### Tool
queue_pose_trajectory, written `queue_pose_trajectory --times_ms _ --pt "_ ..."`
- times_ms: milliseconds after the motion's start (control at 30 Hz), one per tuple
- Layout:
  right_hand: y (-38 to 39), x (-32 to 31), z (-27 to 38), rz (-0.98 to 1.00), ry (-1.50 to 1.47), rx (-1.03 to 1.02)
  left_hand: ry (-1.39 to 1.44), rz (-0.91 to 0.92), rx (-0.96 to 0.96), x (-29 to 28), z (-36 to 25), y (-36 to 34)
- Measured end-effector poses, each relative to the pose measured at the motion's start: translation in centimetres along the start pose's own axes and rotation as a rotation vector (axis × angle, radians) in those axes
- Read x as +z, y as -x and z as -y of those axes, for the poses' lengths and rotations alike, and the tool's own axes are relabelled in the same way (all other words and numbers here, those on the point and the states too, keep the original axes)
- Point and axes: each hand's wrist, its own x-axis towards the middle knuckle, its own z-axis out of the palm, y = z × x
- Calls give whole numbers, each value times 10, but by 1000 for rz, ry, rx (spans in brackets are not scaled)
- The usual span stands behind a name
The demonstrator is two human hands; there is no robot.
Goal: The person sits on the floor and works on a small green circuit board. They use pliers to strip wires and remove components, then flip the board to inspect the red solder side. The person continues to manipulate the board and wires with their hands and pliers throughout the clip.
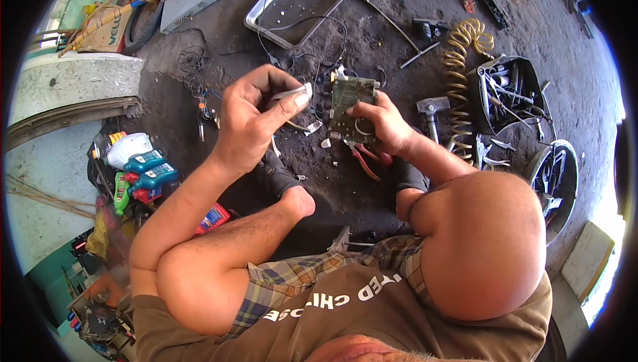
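My left hand is closed, with a small flat silvery piece pinched between thumb and fingers. Its exact kind does not show, and the curled fingers hide part of it. Just to the right, my right hand grips a green circuit board by its lower right side, thumb on the upper face. The two hands are apart, held above the dark ground between my feet. Below the board lie red-handled pliers. Thin dark cables trail over the ground beyond the hands.
At the far side lies a metal tray, with a T-shaped bar nearby. On the right are a hammer, a coiled yellow hose, a black tool case and a round tub. Several bottles stand left.
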Motion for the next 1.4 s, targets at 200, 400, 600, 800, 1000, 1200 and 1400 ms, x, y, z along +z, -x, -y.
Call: queue_pose_trajectory --times_ms 200,400,600,800,1000,1200,1400 --pt "5 3 -3 58 -88 33 399 28 -239 -17 29 10" --pt "7 -8 -2 -33 -20 19 150 -81 -225 -46 75 2" --pt "15 -1 5 -103 -7 73 -61 -160 -401 -124 154 -3" --pt "9 -13 -1 -63 8 71 80 -563 -307 -244 180 -21" --pt "12 -7 1 -91 -18 98 -122 -916 -391 -284 173 -27" --pt "5 -16 -6 40 156 49 -216 -316 -324 -172 173 -20" --pt "13 1 7 190 325 97 -214 213 48 -48 105 -6"
